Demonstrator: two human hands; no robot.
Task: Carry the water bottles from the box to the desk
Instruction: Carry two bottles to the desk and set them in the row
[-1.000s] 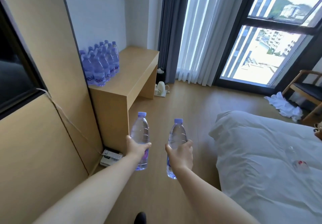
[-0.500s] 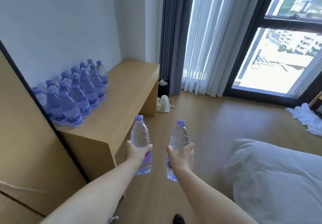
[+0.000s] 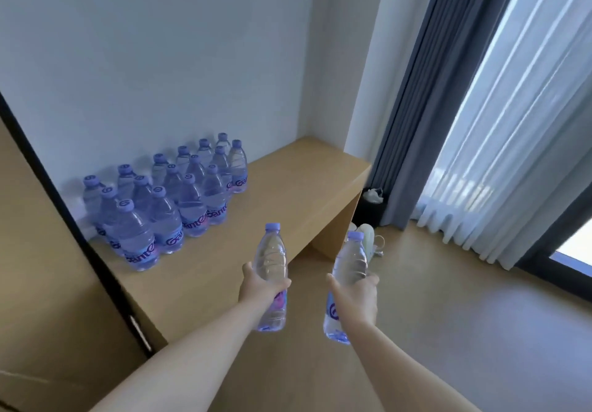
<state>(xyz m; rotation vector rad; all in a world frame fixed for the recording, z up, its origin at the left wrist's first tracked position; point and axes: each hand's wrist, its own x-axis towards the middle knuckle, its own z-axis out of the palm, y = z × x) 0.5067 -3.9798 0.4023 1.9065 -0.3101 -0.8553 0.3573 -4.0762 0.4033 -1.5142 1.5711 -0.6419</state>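
Observation:
My left hand [image 3: 261,286] grips a clear water bottle [image 3: 271,256] with a purple cap around its middle, held upright over the front edge of the wooden desk [image 3: 288,187]. My right hand [image 3: 354,296] grips a second bottle [image 3: 349,261] of the same kind, upright and just off the desk's edge, above the floor. Several more bottles [image 3: 166,200] stand in rows on the desk's left part against the white wall. The box is out of view.
A wooden cabinet panel with a dark edge [image 3: 48,251] rises at the left of the desk. A dark bin [image 3: 371,206] and a small white appliance [image 3: 368,238] sit on the floor past the desk's end. Grey and sheer curtains [image 3: 480,123] hang at the right.
I have come closer to the desk and turned left; the bed and window have left the view. Both hands still hold their bottles, the left one now over the desk's edge.

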